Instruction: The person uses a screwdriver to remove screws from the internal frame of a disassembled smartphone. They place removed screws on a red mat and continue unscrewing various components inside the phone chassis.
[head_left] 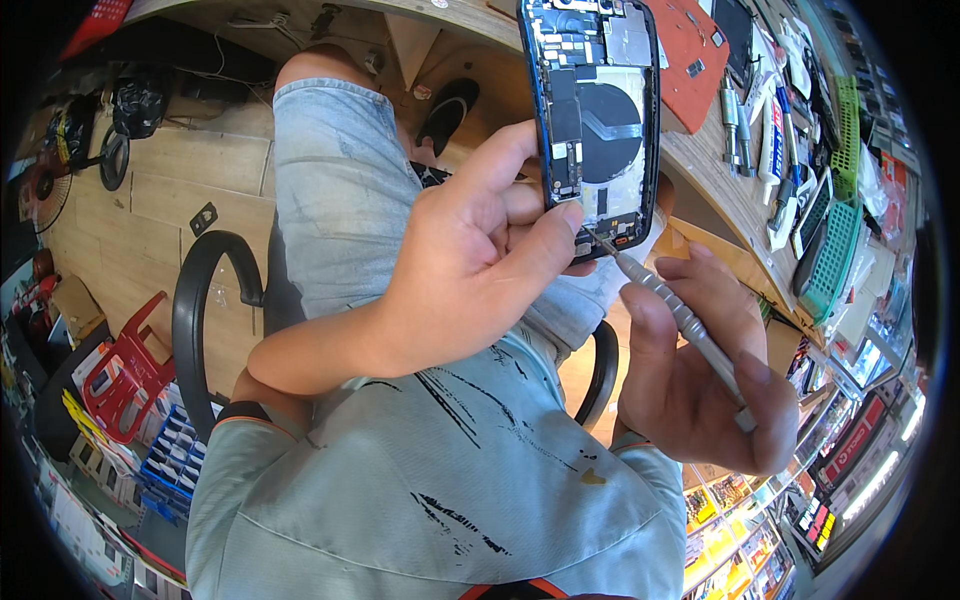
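Observation:
An opened smartphone point(610, 130), its circuit board and a round black pad showing inside, is held up above my lap. My left hand point(475, 250) grips its lower left edge, the thumb lying over the bottom corner and the other fingers behind. In my right hand point(705, 370) is a slim silver screwdriver point(680, 310) with a ridged grip, slanting up to the left. Its tip meets the lower inside part of the phone near my left thumb; what exactly it touches is too small to tell.
At the right, a wooden workbench point(705, 165) carries an orange-red mat point(685, 60), more screwdrivers point(738, 125), a white tube point(770, 150) and green baskets point(832, 255). Black chair armrests point(200, 310) flank me. A red plastic stool point(125, 375) stands on the floor at the left.

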